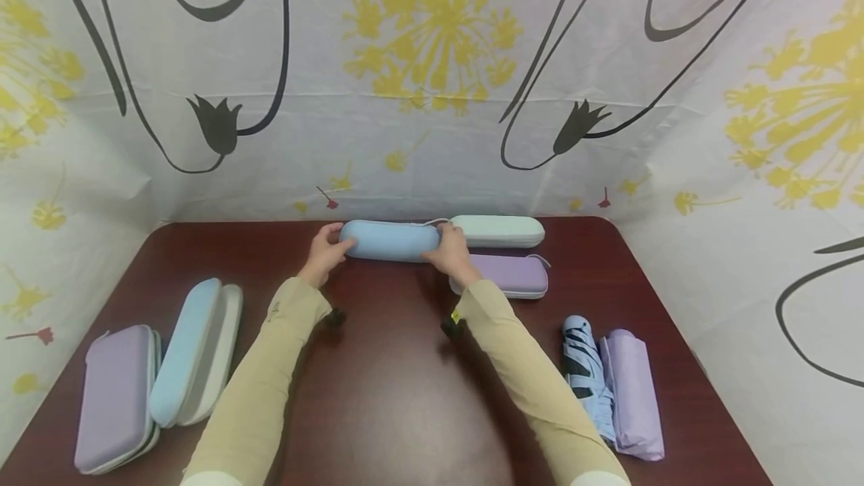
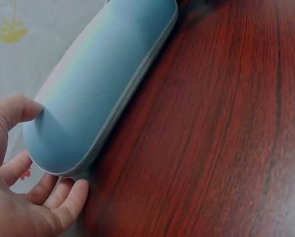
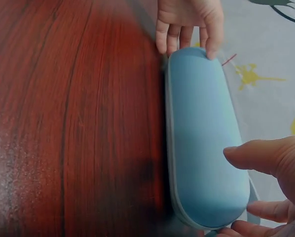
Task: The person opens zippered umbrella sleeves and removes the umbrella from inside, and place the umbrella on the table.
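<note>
A light blue, rounded hard zip case [image 1: 391,240] lies lengthwise across the far side of the table. My left hand [image 1: 327,252] holds its left end, thumb on top and fingers around the end, as the left wrist view shows of the blue case [image 2: 98,94]. At the other end, my right hand [image 1: 448,250] grips it with the thumb on the upper side; some of its fingers are hidden behind the case. A mint green case [image 1: 497,231] lies just right of my right hand, and a lilac case [image 1: 506,274] sits in front of that one.
On the left, an open blue-and-white case [image 1: 185,355] leans by a wider lilac case [image 1: 115,396]. Toward the right edge of the dark red table [image 1: 398,396] lie a blue-and-black folded umbrella [image 1: 584,366] and a lilac folded bundle [image 1: 631,392]. Patterned cloth [image 1: 425,148] hangs behind.
</note>
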`<control>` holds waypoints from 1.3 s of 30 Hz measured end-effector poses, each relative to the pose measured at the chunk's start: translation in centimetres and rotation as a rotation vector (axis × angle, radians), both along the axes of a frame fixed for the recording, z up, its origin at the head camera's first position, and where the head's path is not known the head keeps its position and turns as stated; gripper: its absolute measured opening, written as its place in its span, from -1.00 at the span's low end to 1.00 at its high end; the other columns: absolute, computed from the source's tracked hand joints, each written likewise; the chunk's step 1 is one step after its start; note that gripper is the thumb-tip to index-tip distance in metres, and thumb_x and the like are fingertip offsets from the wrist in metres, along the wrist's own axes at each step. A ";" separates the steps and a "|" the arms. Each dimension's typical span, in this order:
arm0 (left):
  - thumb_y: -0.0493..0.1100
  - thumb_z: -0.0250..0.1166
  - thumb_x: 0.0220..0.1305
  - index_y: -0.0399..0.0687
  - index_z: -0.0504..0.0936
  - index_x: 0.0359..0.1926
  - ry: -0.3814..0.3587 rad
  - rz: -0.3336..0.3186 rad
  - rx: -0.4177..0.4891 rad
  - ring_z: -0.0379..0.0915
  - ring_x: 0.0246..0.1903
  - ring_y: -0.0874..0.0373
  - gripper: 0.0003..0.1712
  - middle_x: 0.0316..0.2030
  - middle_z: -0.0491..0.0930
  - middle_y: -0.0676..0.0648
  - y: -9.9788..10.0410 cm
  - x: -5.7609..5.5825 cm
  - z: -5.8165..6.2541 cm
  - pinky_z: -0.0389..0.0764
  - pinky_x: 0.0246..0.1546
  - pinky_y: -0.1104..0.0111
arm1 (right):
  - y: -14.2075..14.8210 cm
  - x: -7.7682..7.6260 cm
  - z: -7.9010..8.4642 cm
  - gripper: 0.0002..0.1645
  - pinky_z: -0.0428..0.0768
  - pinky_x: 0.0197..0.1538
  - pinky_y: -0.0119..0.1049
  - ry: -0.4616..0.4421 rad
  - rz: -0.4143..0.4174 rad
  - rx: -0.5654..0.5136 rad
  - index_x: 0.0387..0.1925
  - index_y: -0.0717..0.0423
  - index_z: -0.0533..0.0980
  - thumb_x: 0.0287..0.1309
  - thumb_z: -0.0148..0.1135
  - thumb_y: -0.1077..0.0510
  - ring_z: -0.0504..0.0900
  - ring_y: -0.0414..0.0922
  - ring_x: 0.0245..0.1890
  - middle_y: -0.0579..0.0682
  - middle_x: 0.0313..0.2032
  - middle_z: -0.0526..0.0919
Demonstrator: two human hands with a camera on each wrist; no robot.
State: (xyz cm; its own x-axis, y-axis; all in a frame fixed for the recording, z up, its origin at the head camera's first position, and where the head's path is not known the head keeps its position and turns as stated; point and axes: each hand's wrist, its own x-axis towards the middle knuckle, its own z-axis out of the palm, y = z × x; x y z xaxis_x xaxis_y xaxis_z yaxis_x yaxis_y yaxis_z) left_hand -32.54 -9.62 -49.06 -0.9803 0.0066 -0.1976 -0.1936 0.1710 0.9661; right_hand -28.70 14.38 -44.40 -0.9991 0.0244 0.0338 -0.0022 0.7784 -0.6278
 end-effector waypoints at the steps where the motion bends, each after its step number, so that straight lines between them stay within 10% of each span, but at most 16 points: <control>1: -0.23 0.20 0.23 -0.24 0.16 0.33 -0.005 0.003 0.009 0.29 0.10 -0.10 -0.31 0.24 0.25 -0.32 0.0 0.0 -0.1 0.44 0.01 0.13 | -0.1 -0.1 -0.1 -0.21 0.42 0.11 -0.07 -0.011 -0.010 0.004 0.18 0.40 0.29 -0.07 0.38 0.15 0.37 0.17 0.07 0.34 0.06 0.36; 23: -0.25 0.26 0.17 -0.23 0.18 0.27 -0.005 0.069 0.065 0.28 0.09 -0.09 -0.32 0.15 0.25 -0.30 -0.4 1.8 -0.8 0.46 0.05 0.14 | -1.2 -0.5 -2.6 -0.19 0.42 0.08 0.00 0.070 -0.032 -0.009 0.07 0.27 0.34 -0.31 0.49 0.20 0.37 0.26 0.05 0.28 0.09 0.34; 39: -0.26 0.27 0.13 -0.26 0.23 0.19 -0.032 0.002 0.017 0.35 -0.07 -0.06 -0.37 0.04 0.30 -0.28 -2.6 5.4 0.0 0.57 -0.13 0.23 | -2.1 3.2 -2.6 -0.17 0.41 0.06 -0.05 0.132 0.034 0.067 0.02 0.28 0.36 -0.39 0.53 0.14 0.43 0.19 -0.01 0.27 0.00 0.42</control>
